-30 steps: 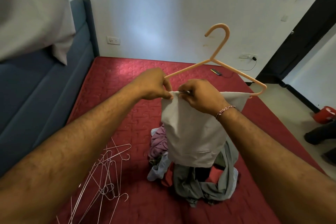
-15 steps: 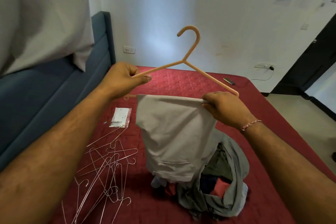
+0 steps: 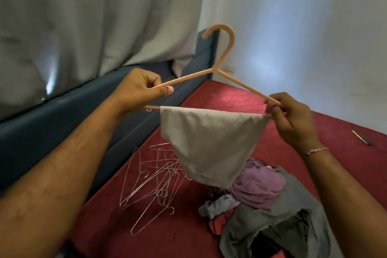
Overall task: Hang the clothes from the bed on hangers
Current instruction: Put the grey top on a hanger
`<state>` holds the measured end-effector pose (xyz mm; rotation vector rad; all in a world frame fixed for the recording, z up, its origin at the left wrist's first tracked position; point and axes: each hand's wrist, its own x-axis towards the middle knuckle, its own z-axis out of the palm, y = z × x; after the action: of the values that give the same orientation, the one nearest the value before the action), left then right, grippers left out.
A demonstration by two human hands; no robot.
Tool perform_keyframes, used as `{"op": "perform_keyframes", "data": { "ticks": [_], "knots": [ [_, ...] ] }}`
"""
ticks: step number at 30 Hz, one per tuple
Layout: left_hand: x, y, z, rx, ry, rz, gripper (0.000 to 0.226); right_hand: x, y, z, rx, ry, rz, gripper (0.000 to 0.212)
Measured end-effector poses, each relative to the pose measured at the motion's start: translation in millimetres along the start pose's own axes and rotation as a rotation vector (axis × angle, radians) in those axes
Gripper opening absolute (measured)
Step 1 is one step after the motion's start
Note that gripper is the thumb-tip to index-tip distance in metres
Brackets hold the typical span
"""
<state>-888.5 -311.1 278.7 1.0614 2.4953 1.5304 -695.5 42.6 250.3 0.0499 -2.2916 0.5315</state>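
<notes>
So the left hand (image 3: 139,88) was curled around the left arm of the peach hanger (image 3: 217,69), thumb pressed along the underside, and the right hand (image 3: 293,119) was pinching the right end of it, right where the sloped arm meets the bottom bar. The hanger was held up in the air between both hands, hook pointing up and tilted a bit. A beige cloth (image 3: 207,144) was draped over the bottom bar, running from just right of the left hand all the way over to the right fingertips, hanging down to a sort of point below and between the hands. Under the right hand sat the clothes pile (image 3: 272,201) on the red bed (image 3: 219,98), purple stuff on top, grey below, some red and light blue bits poking out. Below the left hand, just beside the pile, was a tangle of wire hangers (image 3: 155,182). There was a bracelet (image 3: 316,150) on the right wrist. Behind the left hand was a blue headboard (image 3: 62,123) with a grey curtain (image 3: 94,16) above it. Off to the right of the right hand, a thin yellowish stick thing (image 3: 359,137) lay on the bed, too small to tell what it was.
</notes>
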Motion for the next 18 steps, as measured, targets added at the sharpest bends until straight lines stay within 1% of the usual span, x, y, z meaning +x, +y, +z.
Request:
{"op": "perform_keyframes", "data": {
  "ticks": [2,5,7,10,14,18],
  "knots": [
    [-29.3,1.9,-15.5,-0.014,0.072,-0.082,0.056,4.0,-13.4,10.4,0.133,-0.109,-0.024,0.01],
    [-83.8,5.8,-46.9,-0.045,0.158,-0.218,0.053,7.9,-41.0,38.0,0.311,-0.224,-0.111,0.03],
    [-125.8,11.3,-71.1,-0.033,0.232,-0.289,0.05,7.1,-65.5,60.5,0.426,-0.252,-0.159,0.039],
    [-193.1,22.2,-109.1,0.052,0.341,-0.35,0.04,3.5,-113.2,95.5,0.559,-0.23,-0.224,0.038],
    [-289.1,46.5,-157.1,0.253,0.532,-0.416,0.039,2.8,-197.7,134.1,0.703,-0.222,-0.323,0.036],
    [-400.6,80.6,-207.0,0.471,0.752,-0.467,0.039,-7.4,-313.4,165.4,0.897,-0.212,-0.419,0.026]
  ]
}}
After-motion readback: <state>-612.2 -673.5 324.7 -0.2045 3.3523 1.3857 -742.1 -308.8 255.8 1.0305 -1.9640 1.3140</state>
